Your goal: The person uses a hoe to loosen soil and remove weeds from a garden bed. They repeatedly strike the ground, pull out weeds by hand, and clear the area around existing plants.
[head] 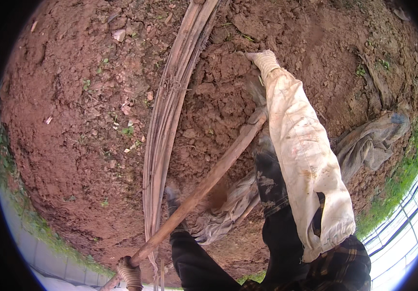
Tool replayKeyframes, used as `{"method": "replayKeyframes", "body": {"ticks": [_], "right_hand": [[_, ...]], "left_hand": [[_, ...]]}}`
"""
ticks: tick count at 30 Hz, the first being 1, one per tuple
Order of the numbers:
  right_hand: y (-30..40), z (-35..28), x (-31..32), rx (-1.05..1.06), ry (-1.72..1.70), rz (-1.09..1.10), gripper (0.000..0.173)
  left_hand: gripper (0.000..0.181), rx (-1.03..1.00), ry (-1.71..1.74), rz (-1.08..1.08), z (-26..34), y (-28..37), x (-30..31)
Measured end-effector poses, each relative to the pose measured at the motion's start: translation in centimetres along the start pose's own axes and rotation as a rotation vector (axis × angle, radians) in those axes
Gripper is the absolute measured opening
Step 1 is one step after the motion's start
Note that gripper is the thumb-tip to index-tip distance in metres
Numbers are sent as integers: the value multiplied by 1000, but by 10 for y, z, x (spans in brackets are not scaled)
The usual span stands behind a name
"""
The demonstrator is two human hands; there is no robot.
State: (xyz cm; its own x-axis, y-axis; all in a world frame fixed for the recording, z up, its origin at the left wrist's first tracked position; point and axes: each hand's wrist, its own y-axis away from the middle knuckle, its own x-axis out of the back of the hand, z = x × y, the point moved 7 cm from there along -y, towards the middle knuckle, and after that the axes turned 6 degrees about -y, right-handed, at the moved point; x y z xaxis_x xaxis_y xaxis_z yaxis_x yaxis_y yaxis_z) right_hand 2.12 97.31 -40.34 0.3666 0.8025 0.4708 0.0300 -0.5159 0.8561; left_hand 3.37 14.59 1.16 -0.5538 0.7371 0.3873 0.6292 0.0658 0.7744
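Observation:
My right hand [264, 62], in a ribbed glove below a stained cream oversleeve [303, 138], reaches down to the reddish soil at upper centre; its fingertips touch or nearly touch the ground, and what they hold is hidden. My left hand [129, 272], in a similar ribbed glove, is closed around a long wooden handle [201, 185] at the lower left. The handle slants up to the right, its upper end by a tool head [258, 114] partly hidden near the oversleeve.
A bundle of long dry fibrous strips [169, 105] lies left of the handle's upper end and passes near my legs. Crumpled cloth [369, 142] lies at right, more [227, 214] between my legs. Stones and small weeds dot the soil; grass [402, 182] edges it.

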Motion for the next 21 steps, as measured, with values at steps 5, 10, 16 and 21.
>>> {"method": "replayKeyframes", "body": {"ticks": [5,10,16,21], "right_hand": [[-29,9,14,-74,-31,-59,39],[32,0,40,32,-770,-199,22],[203,-44,137,414,-953,-195,30],[196,-30,134,409,-783,-266,48]], "left_hand": [[23,21,61,43,15,0,22],[22,16,31,31,14,0,19],[21,54,62,21,4,12,13],[20,76,118,83,5,25,26]]}}
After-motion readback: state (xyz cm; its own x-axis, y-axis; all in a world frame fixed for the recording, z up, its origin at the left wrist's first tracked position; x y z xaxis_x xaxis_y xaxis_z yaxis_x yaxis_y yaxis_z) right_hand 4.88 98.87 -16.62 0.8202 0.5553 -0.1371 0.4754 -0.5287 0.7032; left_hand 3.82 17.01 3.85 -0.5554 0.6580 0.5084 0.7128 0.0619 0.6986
